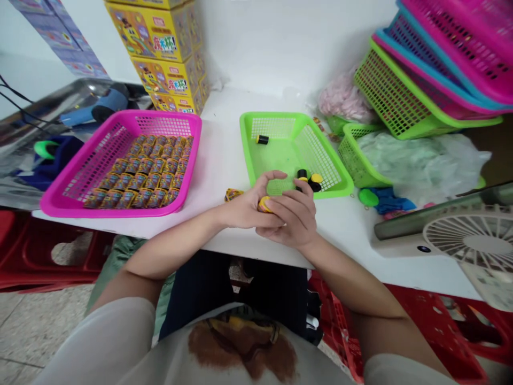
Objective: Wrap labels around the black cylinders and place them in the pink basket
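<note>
My left hand and my right hand meet over the table's front edge. Between them is a small yellow-topped container, its body mostly hidden by the fingers. Both hands are closed around it, the left thumb and index finger curving above. Just behind the left hand lies a patterned wrapper. Beyond the hands stands a green basket holding a black-and-yellow container at the back and several more black and yellow pieces near its front right.
At left, a magenta basket holds rows of wrapped small containers. Yellow boxes are stacked behind it. On the right are stacked baskets, a plastic bag and a fan. A blue tool lies far left.
</note>
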`<state>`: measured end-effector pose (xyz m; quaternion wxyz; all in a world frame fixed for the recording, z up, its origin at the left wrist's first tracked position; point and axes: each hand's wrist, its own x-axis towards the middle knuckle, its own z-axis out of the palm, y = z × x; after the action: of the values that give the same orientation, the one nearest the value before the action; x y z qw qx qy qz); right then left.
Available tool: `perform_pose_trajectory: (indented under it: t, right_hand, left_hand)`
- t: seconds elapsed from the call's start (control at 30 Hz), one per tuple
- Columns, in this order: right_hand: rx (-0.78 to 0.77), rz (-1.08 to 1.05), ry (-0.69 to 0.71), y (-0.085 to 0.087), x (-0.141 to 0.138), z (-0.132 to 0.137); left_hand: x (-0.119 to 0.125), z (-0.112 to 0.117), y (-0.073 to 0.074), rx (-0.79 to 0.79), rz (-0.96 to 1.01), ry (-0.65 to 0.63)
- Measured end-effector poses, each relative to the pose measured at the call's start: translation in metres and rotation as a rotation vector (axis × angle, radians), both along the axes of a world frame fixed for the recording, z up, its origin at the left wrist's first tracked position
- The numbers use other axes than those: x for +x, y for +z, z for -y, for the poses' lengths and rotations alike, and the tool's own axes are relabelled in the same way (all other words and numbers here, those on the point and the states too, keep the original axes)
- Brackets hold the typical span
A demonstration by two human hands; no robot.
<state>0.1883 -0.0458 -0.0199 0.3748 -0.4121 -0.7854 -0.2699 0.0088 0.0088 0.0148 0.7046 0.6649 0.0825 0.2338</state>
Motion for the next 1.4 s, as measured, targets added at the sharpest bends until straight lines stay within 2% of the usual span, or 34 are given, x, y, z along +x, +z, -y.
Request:
perform_pose_trajectory:
  t: [0.07,0.17,0.33,0.43,0.57,0.67,0.73,0.8,0.87,0.93,1.07,1.13,1.2,1.27,1.3,1.33,1.37,1.4]
  right_hand:
    - [0.080,-0.030,0.021,0.005,-0.002,-0.002]
    - [0.237,-0.100,0.169,0.013,-0.001,-0.003]
    - [0.222,-0.012,0.211,0.017,0.003,-0.002]
    - [0.177,-0.012,0.209,0.012,0.005,-0.001]
    - [0.105,-0.023,0.175,0.004,0.008,0.001]
    - [0.129,-0.002,0.098,0.004,0.008,-0.001]
    - [0.168,-0.007,0.092,0.007,0.008,-0.005]
    - [0.203,-0.032,0.168,0.011,0.009,-0.011]
    - [0.209,-0.052,0.283,0.012,0.012,-0.017]
    - [0.193,-0.078,0.324,0.010,0.016,-0.020]
    - [0.159,-0.099,0.178,0.008,0.026,-0.021]
    - [0.020,-0.111,0.035,0.016,0.038,-0.025]
    - [-0.241,-0.166,-0.226,0.029,0.055,-0.034]
    - [-0.570,-0.186,-0.514,0.040,0.074,-0.048]
    - [-0.764,-0.164,-0.612,0.044,0.083,-0.057]
    - [-0.940,-0.122,-0.654,0.046,0.091,-0.065]
    - [-1.052,-0.076,-0.654,0.047,0.097,-0.074]
    - [-1.107,-0.031,-0.636,0.046,0.100,-0.082]
  left_hand:
    - [0.003,0.004,-0.001,0.085,0.037,0.141]
    - [0.008,0.013,-0.004,0.220,0.083,0.325]
    - [0.014,0.026,-0.010,0.323,0.069,0.599]
    - [0.014,0.026,-0.010,0.319,0.086,0.613]
    - [0.011,0.023,-0.009,0.284,0.086,0.482]
    - [0.009,0.016,-0.011,0.281,0.086,0.408]
    - [0.009,0.010,-0.012,0.354,0.110,0.392]
    - [0.008,0.004,-0.011,0.486,0.143,0.441]
    - [0.005,0.004,-0.003,0.615,0.111,0.561]
    - [-0.001,0.011,0.009,0.705,-0.005,0.664]
    - [-0.027,0.033,0.043,0.804,-0.172,0.687]
    - [-0.051,0.031,0.059,0.793,-0.227,0.725]
    - [-0.081,0.011,0.071,0.764,-0.327,0.810]
    - [-0.114,-0.028,0.077,0.730,-0.462,0.904]
    - [-0.129,-0.052,0.077,0.711,-0.535,0.938]
    - [-0.143,-0.076,0.076,0.668,-0.651,0.975]
    - [-0.154,-0.099,0.073,0.605,-0.801,1.011]
    - [-0.162,-0.118,0.069,0.585,-0.848,1.034]
